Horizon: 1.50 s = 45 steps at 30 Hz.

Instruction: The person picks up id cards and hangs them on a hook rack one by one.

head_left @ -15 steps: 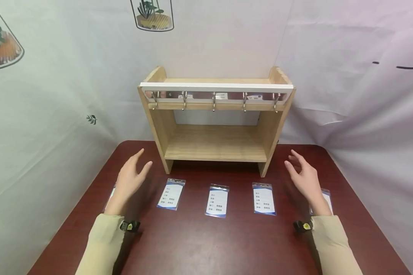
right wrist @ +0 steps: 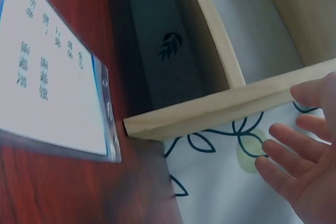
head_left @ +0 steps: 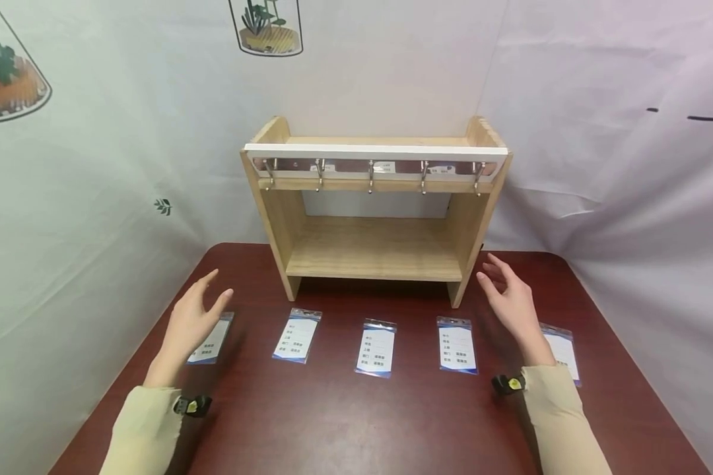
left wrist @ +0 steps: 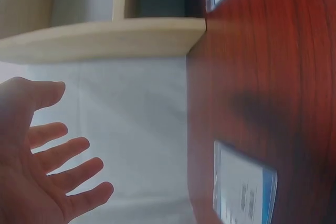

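My left hand (head_left: 189,322) hovers over the leftmost badge card (head_left: 214,344), partly covering it, fingers relaxed and holding nothing. On the other side my right hand (head_left: 513,307) hangs above the table between two cards, also holding nothing, its fingers loosely bent. The rightmost badge card (head_left: 561,353) is partly hidden by the right forearm. Between the hands lie three more cards in clear sleeves: one left of centre (head_left: 297,335), a middle card (head_left: 376,348) and one right of centre (head_left: 457,344). In the left wrist view the thumb and fingers (left wrist: 84,195) are spread apart.
A wooden shelf (head_left: 374,247) stands at the back of the dark red table (head_left: 356,422). Across its top front runs a white-framed strip (head_left: 339,149) with several metal hooks (head_left: 371,177). White fabric walls (head_left: 386,79) enclose the table's back and sides.
My left hand has moved left and toward me, uncovering more of the leftmost card. The right hand has shifted a little left, showing more of the rightmost card.
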### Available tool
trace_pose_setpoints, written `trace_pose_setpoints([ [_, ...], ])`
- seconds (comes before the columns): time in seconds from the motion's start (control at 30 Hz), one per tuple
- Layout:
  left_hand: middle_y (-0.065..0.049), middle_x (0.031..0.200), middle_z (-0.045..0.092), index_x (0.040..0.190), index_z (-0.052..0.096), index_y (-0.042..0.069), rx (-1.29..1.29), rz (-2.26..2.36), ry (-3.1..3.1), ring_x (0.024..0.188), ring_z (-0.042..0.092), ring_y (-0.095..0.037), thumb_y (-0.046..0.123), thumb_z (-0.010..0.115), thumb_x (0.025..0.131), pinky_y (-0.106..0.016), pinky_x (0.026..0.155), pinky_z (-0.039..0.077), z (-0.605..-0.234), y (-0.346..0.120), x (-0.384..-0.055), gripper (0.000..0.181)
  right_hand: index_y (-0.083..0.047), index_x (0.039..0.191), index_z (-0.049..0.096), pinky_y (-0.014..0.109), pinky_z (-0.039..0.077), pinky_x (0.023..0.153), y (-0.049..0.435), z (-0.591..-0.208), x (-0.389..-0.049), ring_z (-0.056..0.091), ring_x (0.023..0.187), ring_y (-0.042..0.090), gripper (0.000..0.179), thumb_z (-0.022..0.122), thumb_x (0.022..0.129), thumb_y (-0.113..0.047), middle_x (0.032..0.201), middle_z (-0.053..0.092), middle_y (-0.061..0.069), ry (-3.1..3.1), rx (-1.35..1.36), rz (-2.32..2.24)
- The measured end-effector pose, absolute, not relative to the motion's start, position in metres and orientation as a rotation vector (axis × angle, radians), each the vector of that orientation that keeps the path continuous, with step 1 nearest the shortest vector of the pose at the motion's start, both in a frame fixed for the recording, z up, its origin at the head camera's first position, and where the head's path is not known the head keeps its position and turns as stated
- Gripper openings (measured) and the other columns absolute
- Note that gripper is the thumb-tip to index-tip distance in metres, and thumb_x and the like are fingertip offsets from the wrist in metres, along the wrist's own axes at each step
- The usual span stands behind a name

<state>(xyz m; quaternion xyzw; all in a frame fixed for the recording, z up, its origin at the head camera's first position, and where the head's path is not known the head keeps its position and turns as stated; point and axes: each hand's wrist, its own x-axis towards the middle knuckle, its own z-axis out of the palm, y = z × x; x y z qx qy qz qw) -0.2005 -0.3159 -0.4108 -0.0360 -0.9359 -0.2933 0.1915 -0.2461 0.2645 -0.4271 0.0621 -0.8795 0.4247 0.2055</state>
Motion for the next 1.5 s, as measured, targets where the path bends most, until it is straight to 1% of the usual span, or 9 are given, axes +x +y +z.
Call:
trace_pose_setpoints([
  [0.13, -0.032, 0.147, 0.044, 0.154, 0.035, 0.002, -0.036, -0.827, -2.651, 0.129, 0.045, -0.053, 0.038, 0.058, 0.102, -0.072, 0.096, 0.037, -0.408, -0.325, -0.195, 0.067, -0.009, 0.151, 0.045, 0.051, 0.048, 0.098, 0.26, -0.425, -0.25, 0.062, 0.119, 0.037, 0.055, 0.061, 0.102, -0.03, 0.136, 0.061, 0.02, -2.433, 0.188, 1.195],
  [0.3, -0.031, 0.147, 0.044, 0.155, 0.033, 0.001, 0.036, -0.828, -2.666, 0.128, 0.044, -0.053, 0.037, 0.057, 0.103, -0.072, 0.097, 0.036, -0.409, -0.334, -0.189, 0.068, -0.008, 0.15, 0.046, 0.049, 0.048, 0.099, 0.257, -0.423, -0.253, 0.06, 0.122, 0.033, 0.055, 0.062, 0.102, -0.028, 0.135, 0.062, 0.019, -2.417, 0.194, 1.212],
  [0.53, -0.033, 0.145, 0.045, 0.153, 0.035, -0.002, 0.071, -0.832, -2.673, 0.126, 0.046, -0.053, 0.038, 0.057, 0.103, -0.071, 0.097, 0.036, -0.419, -0.346, -0.185, 0.068, -0.008, 0.151, 0.045, 0.046, 0.048, 0.099, 0.252, -0.421, -0.254, 0.059, 0.123, 0.033, 0.055, 0.06, 0.102, -0.031, 0.136, 0.061, 0.019, -2.421, 0.176, 1.265],
  [0.73, -0.038, 0.14, 0.045, 0.15, 0.037, -0.006, 0.125, -0.795, -2.724, 0.124, 0.046, -0.055, 0.033, 0.059, 0.102, -0.071, 0.096, 0.036, -0.429, -0.354, -0.182, 0.066, -0.006, 0.151, 0.044, 0.047, 0.048, 0.099, 0.248, -0.421, -0.257, 0.058, 0.124, 0.034, 0.057, 0.06, 0.103, -0.032, 0.137, 0.059, 0.02, -2.436, 0.142, 1.293],
  [0.8, -0.039, 0.14, 0.044, 0.15, 0.036, -0.007, 0.149, -0.797, -2.749, 0.124, 0.046, -0.056, 0.034, 0.059, 0.102, -0.072, 0.096, 0.036, -0.433, -0.358, -0.181, 0.067, -0.006, 0.15, 0.045, 0.039, 0.049, 0.098, 0.247, -0.422, -0.257, 0.059, 0.123, 0.034, 0.056, 0.06, 0.102, -0.031, 0.136, 0.06, 0.02, -2.433, 0.131, 1.296],
  [0.93, -0.04, 0.14, 0.043, 0.149, 0.035, -0.009, 0.181, -0.817, -2.781, 0.124, 0.045, -0.057, 0.035, 0.058, 0.102, -0.072, 0.096, 0.036, -0.441, -0.366, -0.179, 0.069, -0.006, 0.149, 0.047, 0.015, 0.046, 0.091, 0.246, -0.423, -0.258, 0.06, 0.122, 0.032, 0.055, 0.062, 0.102, -0.03, 0.135, 0.061, 0.019, -2.425, 0.122, 1.309],
  [1.03, -0.041, 0.139, 0.044, 0.148, 0.035, -0.011, 0.194, -0.825, -2.797, 0.123, 0.045, -0.058, 0.033, 0.058, 0.102, -0.071, 0.096, 0.037, -0.446, -0.372, -0.177, 0.067, -0.006, 0.148, 0.049, 0.006, 0.042, 0.085, 0.246, -0.423, -0.259, 0.061, 0.121, 0.032, 0.054, 0.062, 0.102, -0.03, 0.135, 0.061, 0.019, -2.414, 0.131, 1.327],
  [1.37, -0.044, 0.136, 0.043, 0.14, 0.036, -0.018, 0.31, -0.801, -2.942, 0.121, 0.044, -0.059, 0.033, 0.058, 0.101, -0.069, 0.096, 0.037, -0.45, -0.383, -0.179, 0.068, -0.006, 0.146, 0.05, 0.01, 0.043, 0.085, 0.246, -0.422, -0.261, 0.062, 0.12, 0.032, 0.054, 0.061, 0.102, -0.034, 0.137, 0.061, 0.018, -2.438, 0.131, 1.319],
  [1.5, -0.044, 0.139, 0.041, 0.139, 0.034, -0.019, 0.338, -0.791, -3.016, 0.123, 0.042, -0.06, 0.035, 0.057, 0.101, -0.069, 0.098, 0.036, -0.451, -0.385, -0.18, 0.07, -0.006, 0.146, 0.05, 0.009, 0.042, 0.084, 0.247, -0.424, -0.26, 0.062, 0.119, 0.031, 0.053, 0.061, 0.102, -0.034, 0.137, 0.061, 0.017, -2.446, 0.123, 1.338],
])
